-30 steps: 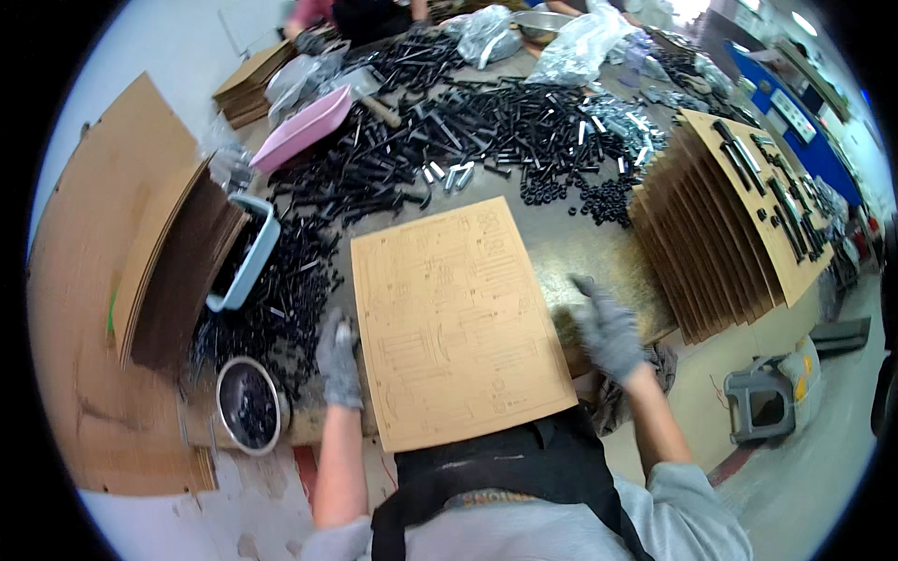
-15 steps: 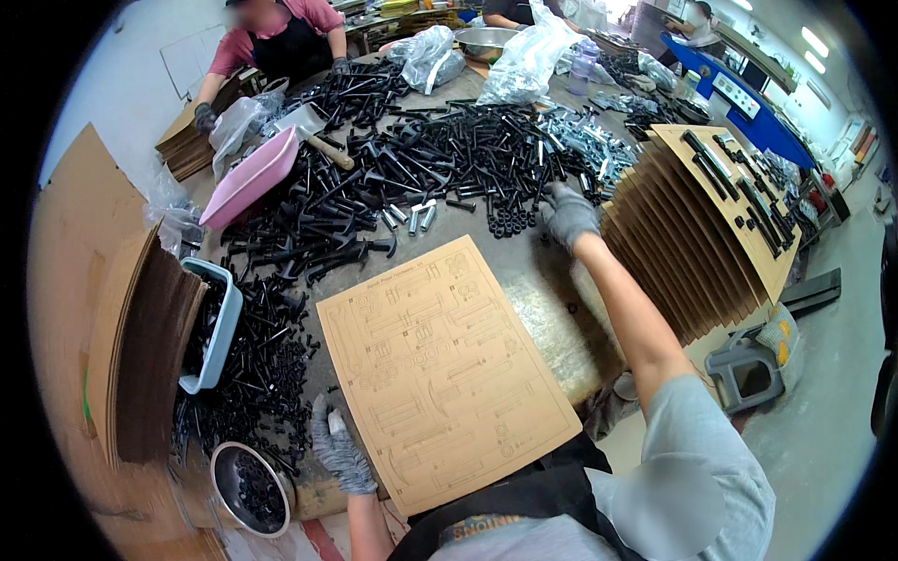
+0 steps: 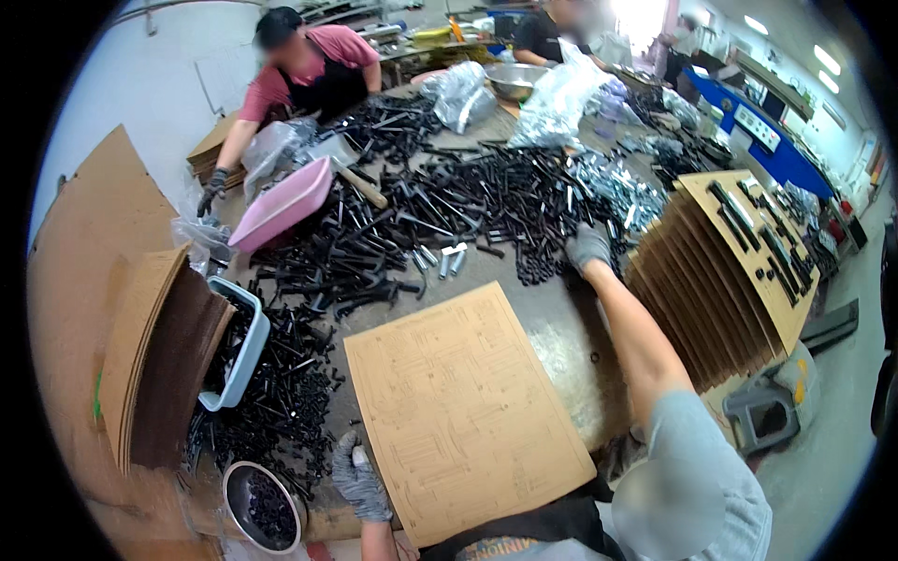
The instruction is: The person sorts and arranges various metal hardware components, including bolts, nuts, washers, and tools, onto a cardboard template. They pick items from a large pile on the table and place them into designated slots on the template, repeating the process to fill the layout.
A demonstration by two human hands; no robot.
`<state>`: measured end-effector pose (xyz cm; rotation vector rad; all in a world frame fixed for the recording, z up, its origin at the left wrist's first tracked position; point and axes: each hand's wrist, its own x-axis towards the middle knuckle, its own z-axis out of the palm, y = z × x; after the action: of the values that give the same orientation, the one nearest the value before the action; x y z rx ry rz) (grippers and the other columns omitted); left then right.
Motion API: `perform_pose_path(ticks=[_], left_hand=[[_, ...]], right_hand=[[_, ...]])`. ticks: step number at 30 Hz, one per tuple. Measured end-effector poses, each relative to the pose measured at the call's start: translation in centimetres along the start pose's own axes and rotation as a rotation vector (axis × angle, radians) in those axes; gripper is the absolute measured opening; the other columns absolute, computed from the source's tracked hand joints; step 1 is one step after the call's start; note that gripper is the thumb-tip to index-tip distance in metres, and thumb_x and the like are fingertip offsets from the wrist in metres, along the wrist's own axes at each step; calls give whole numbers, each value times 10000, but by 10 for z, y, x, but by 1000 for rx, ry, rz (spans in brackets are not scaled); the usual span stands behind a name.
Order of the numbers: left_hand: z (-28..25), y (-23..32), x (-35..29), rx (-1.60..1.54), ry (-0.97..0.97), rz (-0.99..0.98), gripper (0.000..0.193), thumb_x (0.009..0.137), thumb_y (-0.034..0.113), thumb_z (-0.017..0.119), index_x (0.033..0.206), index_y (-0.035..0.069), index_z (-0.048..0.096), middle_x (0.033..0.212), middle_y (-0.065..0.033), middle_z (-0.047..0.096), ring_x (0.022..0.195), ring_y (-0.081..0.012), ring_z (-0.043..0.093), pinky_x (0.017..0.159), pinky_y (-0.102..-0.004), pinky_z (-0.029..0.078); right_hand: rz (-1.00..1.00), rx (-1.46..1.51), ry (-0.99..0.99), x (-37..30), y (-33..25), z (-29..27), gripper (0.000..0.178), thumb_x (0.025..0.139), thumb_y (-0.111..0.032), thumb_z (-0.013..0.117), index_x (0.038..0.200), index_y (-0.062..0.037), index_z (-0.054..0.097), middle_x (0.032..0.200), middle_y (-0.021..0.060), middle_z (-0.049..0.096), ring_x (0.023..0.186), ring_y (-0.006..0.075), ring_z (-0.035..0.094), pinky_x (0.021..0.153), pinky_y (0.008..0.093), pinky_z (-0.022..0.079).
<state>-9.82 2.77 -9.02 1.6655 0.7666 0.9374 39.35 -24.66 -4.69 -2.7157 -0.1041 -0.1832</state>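
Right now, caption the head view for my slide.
A gloved right hand at the edge of heaped black bolts, the gloved left hand beside a printed cardboard sheet.

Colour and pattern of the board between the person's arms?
The board is tan with thin darker line drawings; head view.

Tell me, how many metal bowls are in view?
2. The near bowl holds dark parts at the near edge of the table, left of the left hand; the far bowl sits toward the far side, between plastic bags. More may be hidden.
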Motion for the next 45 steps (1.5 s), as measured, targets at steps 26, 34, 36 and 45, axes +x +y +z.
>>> perform_pose_path(ticks=[26,34,36,45], left_hand=[[76,59,74,613,-847,425,246,804,148,609,1031,68,665,957,-134,645,950,-300,612,869,-394,483],[83,54,123,691,-745,385,203,828,157,608,997,78,687,987,-144,669,936,-309,635,850,-382,496],[89,63,130,708,-822,302,207,831,161,609,1001,74,686,988,-152,668,943,-314,633,854,-381,494],[75,66,128,681,-894,274,418,802,301,690,1135,54,643,1027,-146,650,956,-283,632,864,-341,495]], right_hand=[[-827,190,-496,-261,-132,-17,221,824,-143,644,1033,-71,625,921,141,663,855,338,637,763,395,514],[-879,-215,-327,-253,-180,-29,238,800,-99,628,1035,-71,598,983,160,636,861,347,644,704,411,537],[-954,-277,-375,-255,-201,-20,275,803,-100,617,1076,-80,600,1007,166,636,892,352,648,730,412,541],[-798,225,-316,-219,-159,-14,211,810,-129,644,1015,-78,655,874,131,686,810,311,664,741,388,529]])
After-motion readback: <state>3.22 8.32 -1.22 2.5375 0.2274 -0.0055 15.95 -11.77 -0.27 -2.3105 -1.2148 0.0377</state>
